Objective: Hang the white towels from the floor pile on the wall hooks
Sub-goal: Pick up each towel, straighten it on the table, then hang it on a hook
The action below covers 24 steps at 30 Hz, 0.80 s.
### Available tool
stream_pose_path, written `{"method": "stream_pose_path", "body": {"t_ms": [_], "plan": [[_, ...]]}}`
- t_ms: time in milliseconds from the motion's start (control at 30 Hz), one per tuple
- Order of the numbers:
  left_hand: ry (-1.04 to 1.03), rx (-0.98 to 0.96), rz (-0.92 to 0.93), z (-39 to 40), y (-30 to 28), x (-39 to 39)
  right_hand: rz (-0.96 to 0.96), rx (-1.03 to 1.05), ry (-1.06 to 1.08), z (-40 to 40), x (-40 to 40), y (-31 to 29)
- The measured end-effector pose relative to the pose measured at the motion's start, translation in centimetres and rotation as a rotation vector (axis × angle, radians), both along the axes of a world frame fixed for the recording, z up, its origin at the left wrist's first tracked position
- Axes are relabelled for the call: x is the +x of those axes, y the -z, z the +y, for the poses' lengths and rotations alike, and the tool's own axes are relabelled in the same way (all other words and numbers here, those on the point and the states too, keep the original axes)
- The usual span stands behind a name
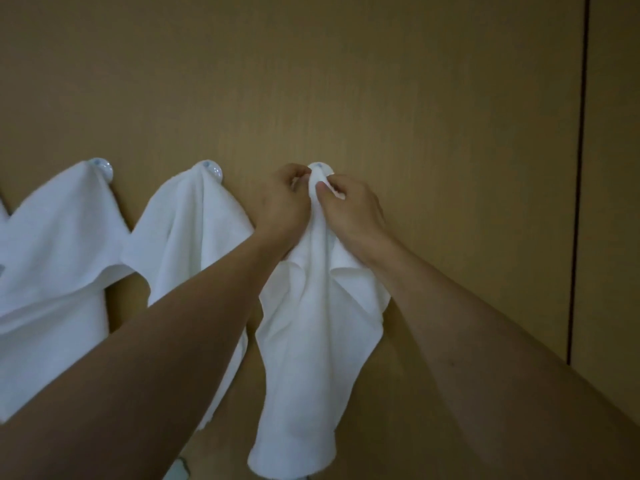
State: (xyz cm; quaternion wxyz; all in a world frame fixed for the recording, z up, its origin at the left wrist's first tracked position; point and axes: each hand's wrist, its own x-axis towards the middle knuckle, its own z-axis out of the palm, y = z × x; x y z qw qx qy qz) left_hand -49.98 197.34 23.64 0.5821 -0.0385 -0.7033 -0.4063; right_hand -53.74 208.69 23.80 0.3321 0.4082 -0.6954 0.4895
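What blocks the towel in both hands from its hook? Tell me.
Nothing visible does. Both the left hand and the right hand pinch the top of the towel right at the rightmost hook, whose white top shows just above the cloth. The neighbouring towel hangs clear to the left.

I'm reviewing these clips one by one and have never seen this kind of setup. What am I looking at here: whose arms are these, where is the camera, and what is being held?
There is no machine here. A person wears one wide-angle camera on the head, so you see their own two bare arms reaching forward to a brown wall.

Both hands pinch the top of one white towel at a small round wall hook: the left hand on its left side, the right hand on its right. The rest of the towel hangs down loose.

Further left, two more white towels already hang from hooks of their own: the middle towel and the far-left towel.
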Motion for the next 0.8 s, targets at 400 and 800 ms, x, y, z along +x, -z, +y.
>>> {"method": "stream_pose_path", "body": {"t_ms": [400, 800], "plan": [[-0.616, -0.475, -0.162, -1.4, 9.3, 2.5, 0.310, 0.352, 0.651, 1.5, 1.4, 6.2], [-0.405, -0.264, -0.694, 1.2, 15.0, 10.0, -0.206, 0.440, 0.154, 4.4, 5.6, 13.5]]}}
